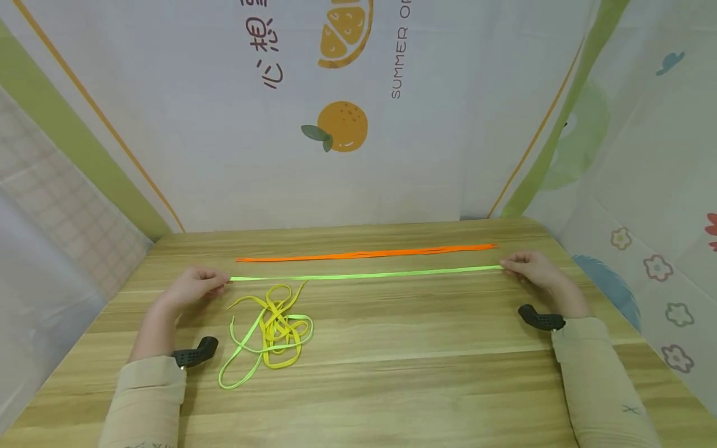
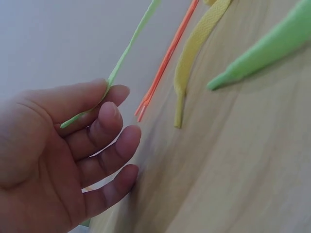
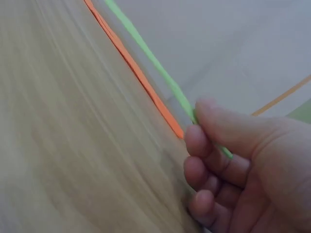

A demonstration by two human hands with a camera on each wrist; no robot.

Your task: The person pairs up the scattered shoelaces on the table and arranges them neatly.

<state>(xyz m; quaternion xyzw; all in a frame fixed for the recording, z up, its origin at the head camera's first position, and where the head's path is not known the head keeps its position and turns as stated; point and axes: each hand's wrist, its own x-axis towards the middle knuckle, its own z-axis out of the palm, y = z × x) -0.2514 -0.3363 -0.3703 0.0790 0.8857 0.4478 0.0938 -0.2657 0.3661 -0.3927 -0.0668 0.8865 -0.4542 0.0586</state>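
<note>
A light green shoelace (image 1: 364, 275) stretches straight across between my two hands. My left hand (image 1: 197, 286) pinches one end between thumb and forefinger, and the tip (image 2: 73, 120) pokes out past the thumb. At the other end my right hand (image 1: 529, 267) pinches the lace the same way, its tip (image 3: 226, 152) showing beyond the fingers. Just behind it, an orange shoelace pair (image 1: 364, 254) lies straight and parallel on the table. To the right of my left hand lies a loose tangle of a yellow shoelace (image 1: 276, 323) and another light green shoelace (image 1: 246, 376).
The wooden table (image 1: 420, 398) ends at the back against a printed white cloth (image 1: 414, 168). Patterned cloth also hangs at the left and right sides. A black wrist camera (image 1: 196, 352) sits on the left wrist, another black camera (image 1: 540, 318) on the right.
</note>
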